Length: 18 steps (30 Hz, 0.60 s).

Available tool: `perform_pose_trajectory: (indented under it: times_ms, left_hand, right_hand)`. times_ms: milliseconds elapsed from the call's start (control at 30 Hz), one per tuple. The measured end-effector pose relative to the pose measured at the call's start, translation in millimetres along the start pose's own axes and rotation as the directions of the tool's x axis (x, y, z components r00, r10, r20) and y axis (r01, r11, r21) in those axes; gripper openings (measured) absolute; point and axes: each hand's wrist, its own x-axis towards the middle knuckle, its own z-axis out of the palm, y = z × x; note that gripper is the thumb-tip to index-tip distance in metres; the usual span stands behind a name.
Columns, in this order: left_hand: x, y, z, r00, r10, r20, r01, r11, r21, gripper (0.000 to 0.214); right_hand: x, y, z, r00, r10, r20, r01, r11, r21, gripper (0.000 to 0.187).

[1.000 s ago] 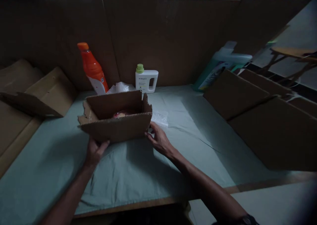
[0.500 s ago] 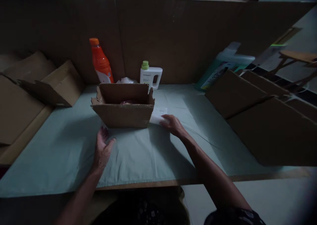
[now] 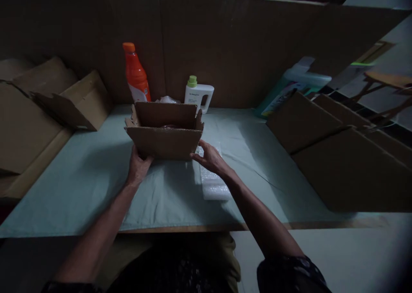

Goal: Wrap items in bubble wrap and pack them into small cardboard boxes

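An open-topped cardboard box (image 3: 164,143) stands in front of me on the cloth, its flaps upright and something dark red and shiny partly visible inside. My left hand (image 3: 138,166) grips its lower left corner, thumb on the near face. At the lower right corner, my right hand (image 3: 210,157) holds the box too, fingers along its side and thumb at the front. Under and beside that hand lies a folded piece of bubble wrap (image 3: 215,185), flat on the cloth.
Behind the box are an orange bottle (image 3: 137,76), a crumpled clear plastic bag (image 3: 168,99) and a white green-capped jug (image 3: 201,96). A teal jug (image 3: 289,86) leans at the right beside cardboard boxes (image 3: 347,168). More boxes (image 3: 86,99) stand left. A cardboard wall (image 3: 244,52) closes the back.
My right hand has let go of the bubble wrap, which now lies nearer to me, and has moved to the box's right side. My left hand has closed on the left corner.
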Motion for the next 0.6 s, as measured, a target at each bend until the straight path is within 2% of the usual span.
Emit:
perform_pose_trajectory:
  times_ms: [67, 133, 233, 300, 400, 467, 600]
  left_hand:
    - [8.3, -1.4, 7.3, 1.000, -0.005, -0.025, 0.006, 0.999, 0.037, 0.061]
    - [15.0, -3.6, 11.7, 0.999, -0.009, -0.031, 0.011, 0.998, 0.068, 0.059]
    - [18.5, -7.3, 12.0, 1.000, -0.025, 0.003, 0.025, 0.997, 0.070, 0.061]
    - [11.1, -9.9, 6.9, 0.999, -0.048, 0.013, 0.048, 0.998, 0.041, 0.067]
    - [-19.8, -12.8, -8.3, 0.997, -0.075, -0.013, 0.076, 0.997, 0.032, 0.076]
    - [-50.3, -12.4, -20.7, 0.998, -0.070, -0.004, 0.070, 0.994, 0.080, 0.075]
    - [-107.8, -1.4, -39.7, 0.996, -0.007, 0.087, -0.013, 0.974, 0.224, 0.055]
  right_hand:
    - [19.8, 2.7, 7.3, 0.998, 0.055, 0.006, -0.055, 0.998, 0.038, 0.043]
    - [29.4, 10.6, 7.4, 0.997, 0.071, 0.017, -0.072, 0.994, 0.076, 0.045]
    - [21.6, 27.2, -3.0, 0.996, 0.070, 0.045, -0.075, 0.991, 0.114, 0.051]
    - [1.4, 37.1, -14.0, 0.992, 0.112, 0.062, -0.116, 0.991, 0.071, 0.051]
    - [-46.6, 44.8, -28.6, 0.980, 0.134, 0.145, -0.135, 0.991, -0.003, 0.045]
    - [-84.0, 43.3, -33.0, 0.978, 0.108, 0.176, -0.107, 0.994, -0.019, 0.043]
    - [-149.7, 24.7, -32.6, 0.991, -0.029, 0.134, 0.026, 0.999, 0.024, 0.030]
